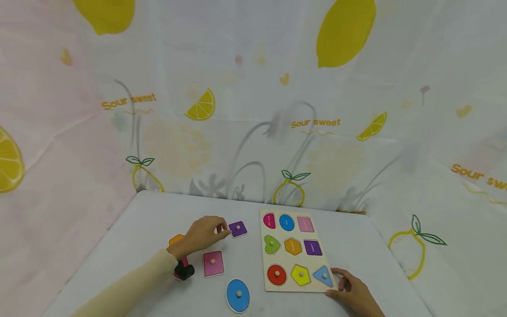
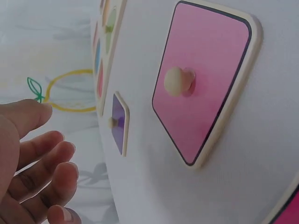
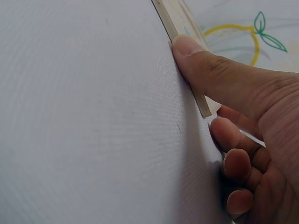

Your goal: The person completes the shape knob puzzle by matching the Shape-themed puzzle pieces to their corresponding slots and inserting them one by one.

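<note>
Lower centre, my left hand (image 1: 203,233) has its fingers (image 2: 60,184) apart; I'd judge the purple piece (image 1: 243,231) light, stiff, best pinched by its knob (image 1: 238,227). My right hand (image 1: 352,293) grips the board (image 1: 282,259).

The purple square piece (image 1: 238,230) lies flat on the white table (image 1: 148,220), a little askew, its pale knob (image 2: 112,122) upward, near my loosely curled left hand (image 1: 206,232). With thumb and fingers, my right hand (image 1: 352,291) grips the near right corner of the flat, pale wooden board (image 1: 283,259). Knobbed green heart (image 1: 269,247), red circle (image 1: 273,278), yellow pentagon (image 1: 299,279) and blue triangle (image 1: 321,278) sit in it; its other five places show flat coloured shapes.
</note>
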